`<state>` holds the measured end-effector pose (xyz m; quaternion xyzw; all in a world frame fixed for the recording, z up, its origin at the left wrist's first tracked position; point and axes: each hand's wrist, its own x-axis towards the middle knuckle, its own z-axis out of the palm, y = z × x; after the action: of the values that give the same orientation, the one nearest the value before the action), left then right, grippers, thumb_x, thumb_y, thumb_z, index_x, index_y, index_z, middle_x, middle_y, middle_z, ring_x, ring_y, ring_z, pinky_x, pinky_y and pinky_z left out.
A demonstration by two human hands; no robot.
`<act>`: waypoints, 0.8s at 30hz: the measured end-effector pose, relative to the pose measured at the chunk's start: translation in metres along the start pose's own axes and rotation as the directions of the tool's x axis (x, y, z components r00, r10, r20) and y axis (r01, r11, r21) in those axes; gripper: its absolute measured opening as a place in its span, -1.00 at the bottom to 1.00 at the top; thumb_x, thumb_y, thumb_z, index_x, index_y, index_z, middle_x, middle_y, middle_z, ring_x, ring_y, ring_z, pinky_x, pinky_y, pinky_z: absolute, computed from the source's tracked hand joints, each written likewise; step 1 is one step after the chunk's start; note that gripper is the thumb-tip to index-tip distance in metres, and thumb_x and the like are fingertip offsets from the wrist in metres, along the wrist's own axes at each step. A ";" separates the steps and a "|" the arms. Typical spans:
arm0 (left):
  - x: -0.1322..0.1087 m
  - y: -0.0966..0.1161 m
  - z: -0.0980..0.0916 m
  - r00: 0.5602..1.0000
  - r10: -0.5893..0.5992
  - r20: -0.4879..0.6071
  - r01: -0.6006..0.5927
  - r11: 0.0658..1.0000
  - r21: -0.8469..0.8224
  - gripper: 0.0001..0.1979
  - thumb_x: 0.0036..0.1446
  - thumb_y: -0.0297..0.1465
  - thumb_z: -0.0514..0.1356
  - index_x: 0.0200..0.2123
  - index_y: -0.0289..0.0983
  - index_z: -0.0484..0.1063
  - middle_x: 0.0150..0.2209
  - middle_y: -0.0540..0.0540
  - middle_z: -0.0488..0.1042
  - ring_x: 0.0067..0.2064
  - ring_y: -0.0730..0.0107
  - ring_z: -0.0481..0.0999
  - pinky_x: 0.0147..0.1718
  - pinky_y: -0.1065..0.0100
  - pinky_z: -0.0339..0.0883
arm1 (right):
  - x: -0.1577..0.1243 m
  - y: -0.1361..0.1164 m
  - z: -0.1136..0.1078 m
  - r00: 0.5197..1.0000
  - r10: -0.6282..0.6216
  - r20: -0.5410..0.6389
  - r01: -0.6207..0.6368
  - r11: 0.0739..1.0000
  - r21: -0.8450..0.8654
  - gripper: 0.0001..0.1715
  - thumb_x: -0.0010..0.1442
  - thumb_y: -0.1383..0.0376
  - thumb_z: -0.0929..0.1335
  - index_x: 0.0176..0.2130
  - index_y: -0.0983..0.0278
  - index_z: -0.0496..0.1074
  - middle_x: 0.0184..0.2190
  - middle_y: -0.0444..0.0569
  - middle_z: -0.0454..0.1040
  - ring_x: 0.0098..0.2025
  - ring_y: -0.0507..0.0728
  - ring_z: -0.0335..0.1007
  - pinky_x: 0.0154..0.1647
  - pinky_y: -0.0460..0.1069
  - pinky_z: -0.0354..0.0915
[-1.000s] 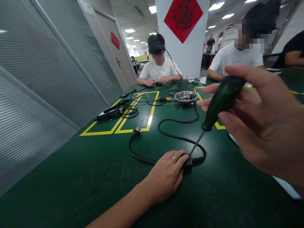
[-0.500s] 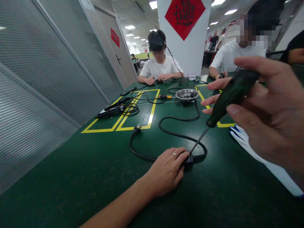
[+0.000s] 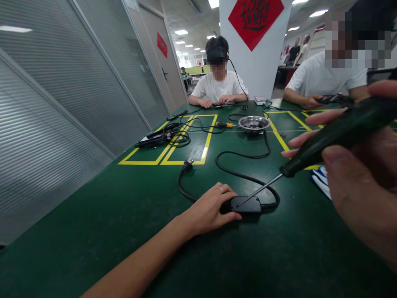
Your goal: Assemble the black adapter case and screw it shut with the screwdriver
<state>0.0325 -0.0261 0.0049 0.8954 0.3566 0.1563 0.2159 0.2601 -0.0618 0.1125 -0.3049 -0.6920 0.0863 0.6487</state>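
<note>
Pinning a small black plastic box (image 3: pixel 248 204) to the green tabletop (image 3: pixel 124 231), lower centre — left hand (image 3: pixel 211 209) grip clamped on its end, right hand (image 3: pixel 362 178) grip round a dark green-handled screwdriver (image 3: pixel 335 134), tip on it.

screwdriver (image 3: pixel 325 138) tilted flatter, left hand (image 3: pixel 211 207) slid back, adapter (image 3: pixel 248 204) uncovered

Your desk (image 3: pixel 93 231) is dark green, with yellow tape lines (image 3: pixel 204 151) marking boxes toward its far edge. Along your left runs a glass partition (image 3: pixel 62 103) with closed grey blinds, then a grey door (image 3: pixel 173 78) bearing a red sign (image 3: pixel 162 44). Beyond the desk's far edge stands a white pillar (image 3: pixel 263 70) carrying a red diamond poster (image 3: pixel 256 16). Ceiling light panels (image 3: pixel 181 32) are lit further back.
</note>
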 end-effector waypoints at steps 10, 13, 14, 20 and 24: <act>-0.001 0.001 -0.001 1.000 0.013 0.001 -0.013 1.000 0.021 -0.59 0.15 -0.17 0.23 -0.01 -0.28 0.35 -0.09 -0.14 0.35 -0.08 0.21 0.32 -0.03 0.20 0.26 | 0.001 0.002 0.007 0.991 0.004 0.133 0.008 0.996 -0.087 -0.25 -0.01 0.57 0.35 0.12 0.09 0.22 -0.05 -0.09 0.40 -0.10 0.14 0.48 -0.07 0.07 0.52; -0.001 -0.001 0.001 1.000 0.017 -0.001 -0.017 1.000 0.013 -0.59 0.15 -0.16 0.23 -0.02 -0.28 0.36 -0.09 -0.14 0.36 -0.08 0.21 0.32 -0.01 0.20 0.25 | 0.014 -0.003 0.005 0.938 -0.002 0.346 0.048 0.991 -0.124 -0.36 0.07 0.55 0.29 0.09 0.10 0.27 0.03 -0.13 0.38 -0.02 0.08 0.44 -0.05 -0.04 0.49; -0.001 -0.002 0.002 1.000 0.016 -0.003 -0.016 1.000 0.008 -0.58 0.15 -0.15 0.23 -0.02 -0.27 0.36 -0.08 -0.14 0.36 -0.07 0.20 0.33 -0.01 0.20 0.24 | 0.019 -0.006 0.007 0.914 0.001 0.406 0.051 0.992 -0.117 -0.38 0.10 0.53 0.28 0.11 0.12 0.25 0.05 -0.13 0.36 0.02 0.06 0.42 -0.02 -0.07 0.46; -0.002 -0.005 0.004 1.000 0.008 -0.007 -0.009 1.000 -0.020 -0.53 0.17 -0.11 0.19 0.05 -0.26 0.32 0.04 -0.19 0.35 0.04 0.09 0.31 0.08 0.11 0.18 | 0.038 -0.021 0.026 0.858 -0.114 0.502 0.181 0.979 -0.088 -0.42 0.11 0.32 0.39 0.12 0.14 0.24 0.11 -0.23 0.35 0.08 0.06 0.35 0.08 -0.08 0.38; -0.002 -0.004 0.001 1.000 0.005 0.010 -0.005 0.999 -0.036 -0.56 0.18 -0.10 0.17 0.02 -0.24 0.35 0.01 -0.17 0.38 0.02 0.09 0.35 0.04 0.12 0.23 | 0.040 -0.032 0.029 0.866 -0.192 0.462 0.254 0.964 -0.075 -0.57 0.24 0.16 0.27 0.11 -0.02 0.26 0.02 -0.27 0.44 0.04 0.05 0.38 0.06 -0.04 0.36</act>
<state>0.0294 -0.0256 0.0016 0.8930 0.3506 0.1587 0.2333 0.2240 -0.0577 0.1583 -0.2371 -0.8580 0.0327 0.4546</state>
